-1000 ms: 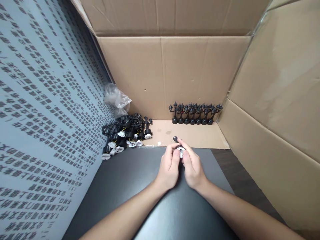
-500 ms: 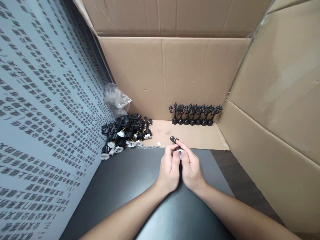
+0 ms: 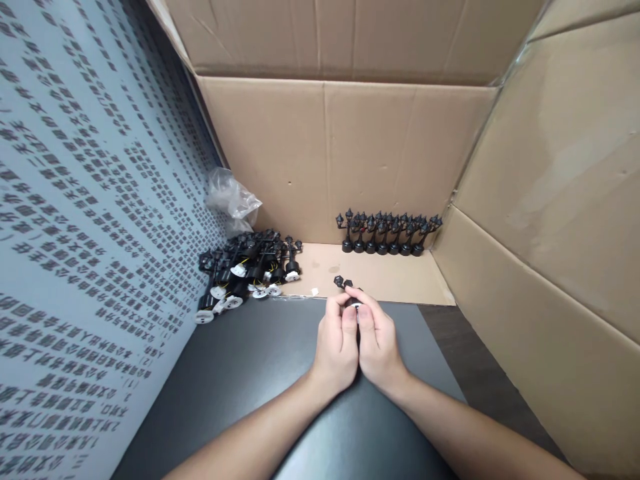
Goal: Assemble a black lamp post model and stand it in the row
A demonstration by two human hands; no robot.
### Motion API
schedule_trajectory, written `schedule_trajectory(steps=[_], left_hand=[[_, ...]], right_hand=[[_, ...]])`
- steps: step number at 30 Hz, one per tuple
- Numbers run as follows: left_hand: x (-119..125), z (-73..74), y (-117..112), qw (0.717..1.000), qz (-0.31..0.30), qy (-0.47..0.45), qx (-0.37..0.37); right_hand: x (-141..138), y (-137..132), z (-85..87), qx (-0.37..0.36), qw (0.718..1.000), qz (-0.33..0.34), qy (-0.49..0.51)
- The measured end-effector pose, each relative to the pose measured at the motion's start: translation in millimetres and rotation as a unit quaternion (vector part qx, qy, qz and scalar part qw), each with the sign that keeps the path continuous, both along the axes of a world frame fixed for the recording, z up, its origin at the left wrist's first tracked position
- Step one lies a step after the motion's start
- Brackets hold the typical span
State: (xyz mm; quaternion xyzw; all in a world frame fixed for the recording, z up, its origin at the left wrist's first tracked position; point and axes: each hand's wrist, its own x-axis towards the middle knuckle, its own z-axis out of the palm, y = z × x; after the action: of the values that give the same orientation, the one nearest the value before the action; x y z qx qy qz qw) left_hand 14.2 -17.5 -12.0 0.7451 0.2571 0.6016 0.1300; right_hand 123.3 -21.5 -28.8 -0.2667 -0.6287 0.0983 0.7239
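My left hand (image 3: 337, 347) and my right hand (image 3: 379, 343) are pressed together over the dark table (image 3: 260, 373), fingers curled round one small black toy street lamp (image 3: 343, 283) with a white base. Only the lamp's black heads stick out beyond my fingertips. A row of several finished black lamps (image 3: 387, 233) stands upright against the back cardboard wall. A pile of loose lamps with white bases (image 3: 247, 270) lies to the left.
Cardboard walls (image 3: 550, 200) close in the back and right. A grey printed board (image 3: 75, 233) leans on the left. A crumpled clear plastic bag (image 3: 233, 197) sits behind the pile. A cardboard flap (image 3: 390, 277) lies flat on the table's far end.
My two hands have drawn closer together and shifted slightly left. The lamp in them has turned, so its heads now point further left.
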Motion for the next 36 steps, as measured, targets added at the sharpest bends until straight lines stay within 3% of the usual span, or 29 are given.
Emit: schedule_trajectory(steps=[13,18,24,36], left_hand=[[-2,-1.4,5,1.0,0.011,0.014,0.023],[-4,-2.4,7,0.998,-0.013,0.028,0.047],[-6,1.3,5,0.998,-0.054,0.036,0.022],[-7,3.3,6,0.998,-0.044,0.028,0.023]], right_hand=[[3,4,-2.1,0.007,1.0,0.007,-0.006],[7,3,-5.3,0.023,0.999,0.02,-0.011],[12,3,-5.0,0.021,0.999,0.046,-0.006],[8,9,-4.9,0.019,1.0,0.002,-0.017]])
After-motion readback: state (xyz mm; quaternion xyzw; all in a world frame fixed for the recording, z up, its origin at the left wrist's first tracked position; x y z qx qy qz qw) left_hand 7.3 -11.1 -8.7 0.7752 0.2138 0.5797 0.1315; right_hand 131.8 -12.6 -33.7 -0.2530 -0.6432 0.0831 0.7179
